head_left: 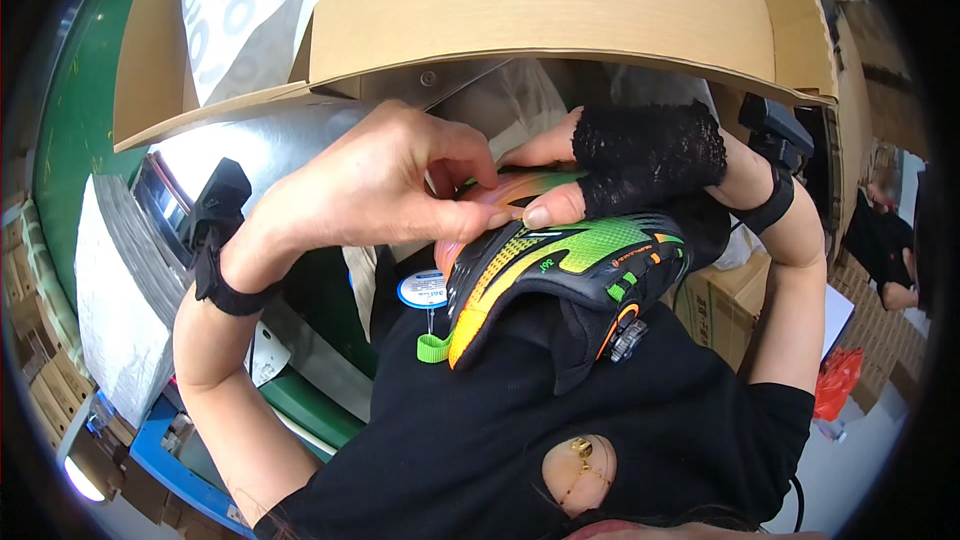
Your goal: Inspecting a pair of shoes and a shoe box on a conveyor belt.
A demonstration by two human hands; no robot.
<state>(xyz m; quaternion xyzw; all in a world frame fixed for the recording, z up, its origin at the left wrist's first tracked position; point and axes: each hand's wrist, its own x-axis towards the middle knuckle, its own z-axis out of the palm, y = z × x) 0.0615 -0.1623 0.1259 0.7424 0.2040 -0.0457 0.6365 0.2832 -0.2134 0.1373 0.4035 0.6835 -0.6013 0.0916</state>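
Note:
A sneaker in black, green, yellow and orange is held tilted on its side against my chest. It has a dial near its collar and a green pull loop at the heel. From the shoe hangs a round blue-and-white tag. My left hand is closed, its thumb and forefinger pinching at the sole edge. Just beside it, my right hand, in a black lace fingerless glove, presses its thumb on the same edge, fingers behind the shoe. Any small thing between the thumb tips cannot be made out.
An open cardboard box with patterned paper inside stands ahead of me. White sheets are stacked at the left. A smaller carton and a red plastic bag lie at the right. Another person is at far right.

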